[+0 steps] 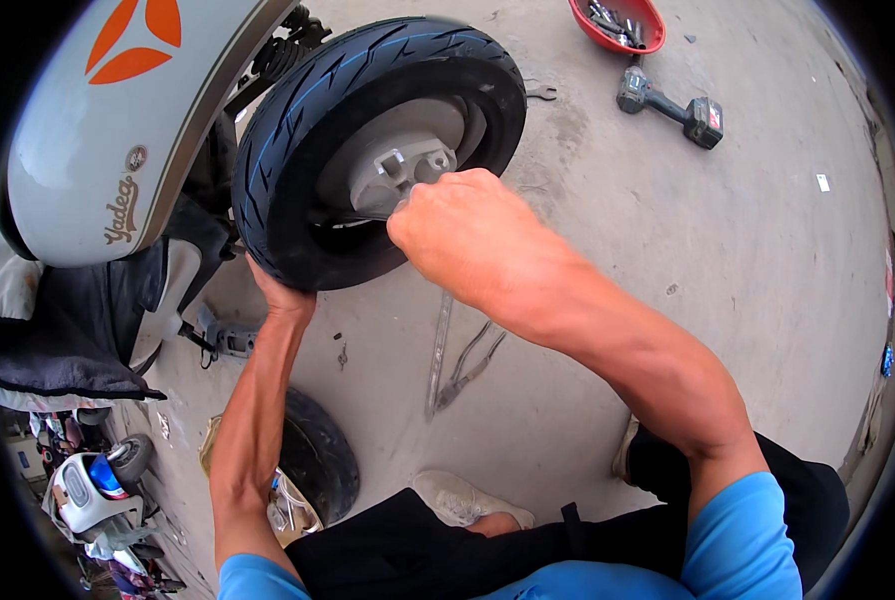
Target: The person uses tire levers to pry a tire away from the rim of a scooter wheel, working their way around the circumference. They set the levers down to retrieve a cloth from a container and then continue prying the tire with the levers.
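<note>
A black tyre (pixel 289 150) with blue stripes surrounds a silver hub (pixel 377 150) on a light grey scooter (pixel 77 140) at upper left. My left hand (pixel 277 282) has its fingers curled round the tyre's lower left, partly hidden behind it. My right hand (pixel 445 215) is clenched at the hub on a metal object whose shape is mostly covered by the fist. On the concrete floor below the wheel lie a long metal bar (pixel 435 365) and long-handled pliers (pixel 472 370). An open-end wrench (pixel 539 93) lies to the right of the tyre.
A red bowl (pixel 592 35) of metal parts and a cordless power tool (pixel 667 108) are at upper right. A loose black tyre (pixel 329 450) lies between my left arm and my foot. A dark cloth (pixel 57 340) is at left, with more scooters (pixel 97 490) beyond.
</note>
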Demonstrator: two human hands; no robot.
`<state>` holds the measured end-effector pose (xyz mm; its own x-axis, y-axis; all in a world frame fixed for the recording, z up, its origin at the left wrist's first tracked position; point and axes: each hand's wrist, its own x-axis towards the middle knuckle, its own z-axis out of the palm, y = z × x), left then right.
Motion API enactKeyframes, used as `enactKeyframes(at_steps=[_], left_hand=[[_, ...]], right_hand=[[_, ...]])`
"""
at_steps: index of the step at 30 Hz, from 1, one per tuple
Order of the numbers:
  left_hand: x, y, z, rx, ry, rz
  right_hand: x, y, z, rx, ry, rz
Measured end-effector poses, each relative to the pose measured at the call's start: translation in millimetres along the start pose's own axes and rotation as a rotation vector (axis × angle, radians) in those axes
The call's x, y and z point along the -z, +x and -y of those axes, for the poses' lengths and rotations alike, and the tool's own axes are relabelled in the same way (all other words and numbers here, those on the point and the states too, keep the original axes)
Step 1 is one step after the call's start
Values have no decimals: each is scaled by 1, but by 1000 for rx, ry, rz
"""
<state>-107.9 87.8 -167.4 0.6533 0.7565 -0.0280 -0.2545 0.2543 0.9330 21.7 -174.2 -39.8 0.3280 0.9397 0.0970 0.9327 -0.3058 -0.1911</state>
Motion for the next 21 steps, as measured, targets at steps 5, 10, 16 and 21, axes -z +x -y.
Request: enactKeyframes(at_steps=[5, 10, 16, 21], left_hand=[[-5, -2, -6, 17, -29, -34], [-10, -5, -10, 23, -53, -48], [-13, -5, -12, -7, 12, -37], [-12, -5, -13, 15, 32, -55]], right_hand=[[-3, 4, 0, 10, -28, -33], [0, 16, -8, 62, 4, -40], [6, 16, -9, 88, -21, 37], [4, 15, -10, 134, -146, 45]])
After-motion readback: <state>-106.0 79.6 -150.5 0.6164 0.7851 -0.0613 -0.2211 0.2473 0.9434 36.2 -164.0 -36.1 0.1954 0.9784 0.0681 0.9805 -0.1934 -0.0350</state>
